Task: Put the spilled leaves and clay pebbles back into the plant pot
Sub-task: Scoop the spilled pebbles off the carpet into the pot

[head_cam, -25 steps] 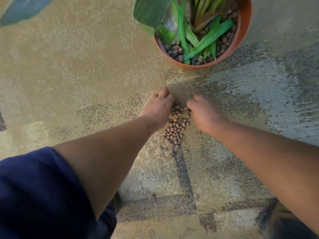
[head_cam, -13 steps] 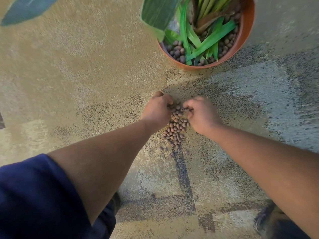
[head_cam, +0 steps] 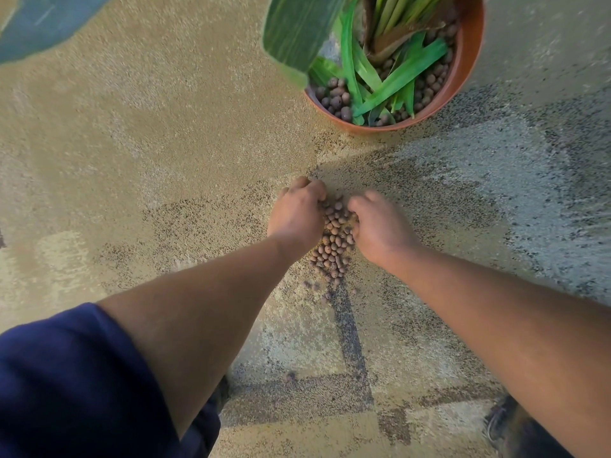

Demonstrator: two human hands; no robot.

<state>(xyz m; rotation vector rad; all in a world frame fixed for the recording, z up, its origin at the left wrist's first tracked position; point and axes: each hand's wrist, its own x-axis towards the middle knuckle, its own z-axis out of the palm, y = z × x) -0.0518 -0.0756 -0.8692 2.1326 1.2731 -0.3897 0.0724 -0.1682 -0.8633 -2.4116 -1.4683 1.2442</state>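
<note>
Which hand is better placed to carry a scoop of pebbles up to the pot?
Probably the right hand. Both curl around the pebbles, the left hand opposite, but the pot stands ahead on the right side, so the right has the more direct path.

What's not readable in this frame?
- Head view: both palms face down, so how many clay pebbles the left hand and right hand hold is hidden.
- Plant pot: far rim cut off by the top edge.
- Pot's soil: covered by leaves.
</note>
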